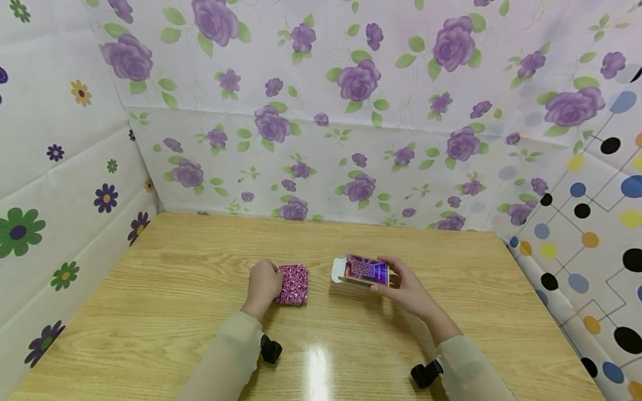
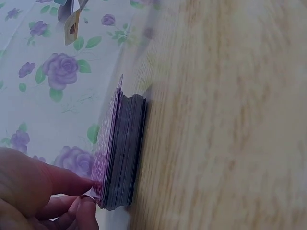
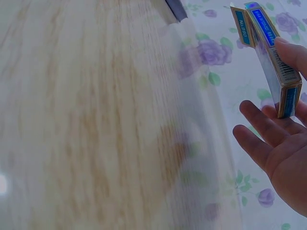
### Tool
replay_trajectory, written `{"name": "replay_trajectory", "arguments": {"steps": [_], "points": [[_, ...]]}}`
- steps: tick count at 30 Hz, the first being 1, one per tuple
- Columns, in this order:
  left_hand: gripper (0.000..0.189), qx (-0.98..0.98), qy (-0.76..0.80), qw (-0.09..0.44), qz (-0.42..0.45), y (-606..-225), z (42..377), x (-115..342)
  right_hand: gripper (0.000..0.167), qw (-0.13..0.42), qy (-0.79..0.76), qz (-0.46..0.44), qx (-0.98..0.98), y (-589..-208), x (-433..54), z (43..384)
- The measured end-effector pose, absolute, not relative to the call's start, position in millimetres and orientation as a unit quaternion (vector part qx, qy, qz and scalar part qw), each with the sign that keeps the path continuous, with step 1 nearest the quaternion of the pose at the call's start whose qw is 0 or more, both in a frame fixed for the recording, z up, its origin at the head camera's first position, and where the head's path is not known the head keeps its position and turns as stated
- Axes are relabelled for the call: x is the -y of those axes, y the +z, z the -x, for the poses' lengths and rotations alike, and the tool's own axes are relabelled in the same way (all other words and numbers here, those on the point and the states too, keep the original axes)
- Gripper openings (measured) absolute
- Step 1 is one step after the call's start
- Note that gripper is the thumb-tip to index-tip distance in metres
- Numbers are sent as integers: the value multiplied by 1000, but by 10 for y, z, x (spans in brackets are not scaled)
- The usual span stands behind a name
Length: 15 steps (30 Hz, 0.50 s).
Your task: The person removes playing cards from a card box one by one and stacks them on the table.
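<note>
A deck of playing cards (image 1: 294, 285) with a pink-and-white patterned back lies on the wooden table. My left hand (image 1: 264, 283) is at its left edge. In the left wrist view, the thumb and fingers pinch the near corner at the top of the deck (image 2: 127, 148); how many cards they hold I cannot tell. To the right, my right hand (image 1: 405, 285) holds a purple card box (image 1: 367, 269) between thumb and fingers, above the table. Its white end flap (image 1: 338, 269) is open and points left, toward the deck. The inside of the box is hidden.
The wooden table (image 1: 200, 256) ends at the back against a curtain with purple roses (image 1: 359, 81). Flower-print cloth (image 1: 65, 167) stands at the left side, and dotted cloth (image 1: 589, 239) at the right. Each wrist wears a small black camera (image 1: 271, 349).
</note>
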<state>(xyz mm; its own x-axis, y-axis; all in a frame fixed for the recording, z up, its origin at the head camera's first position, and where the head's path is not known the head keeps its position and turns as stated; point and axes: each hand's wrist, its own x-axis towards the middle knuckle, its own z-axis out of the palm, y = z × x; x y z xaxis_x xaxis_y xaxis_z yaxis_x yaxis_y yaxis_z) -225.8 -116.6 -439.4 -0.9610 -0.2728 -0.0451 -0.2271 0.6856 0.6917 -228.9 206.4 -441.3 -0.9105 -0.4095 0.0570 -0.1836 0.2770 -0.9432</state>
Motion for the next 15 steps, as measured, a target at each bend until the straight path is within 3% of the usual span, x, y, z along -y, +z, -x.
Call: {"name": "replay_trajectory", "arguments": {"steps": [15], "points": [[25,910,-388,26,-146,-4386,2247,1175,70,101,-574,186,-791,-4397,-2062,2281]]}}
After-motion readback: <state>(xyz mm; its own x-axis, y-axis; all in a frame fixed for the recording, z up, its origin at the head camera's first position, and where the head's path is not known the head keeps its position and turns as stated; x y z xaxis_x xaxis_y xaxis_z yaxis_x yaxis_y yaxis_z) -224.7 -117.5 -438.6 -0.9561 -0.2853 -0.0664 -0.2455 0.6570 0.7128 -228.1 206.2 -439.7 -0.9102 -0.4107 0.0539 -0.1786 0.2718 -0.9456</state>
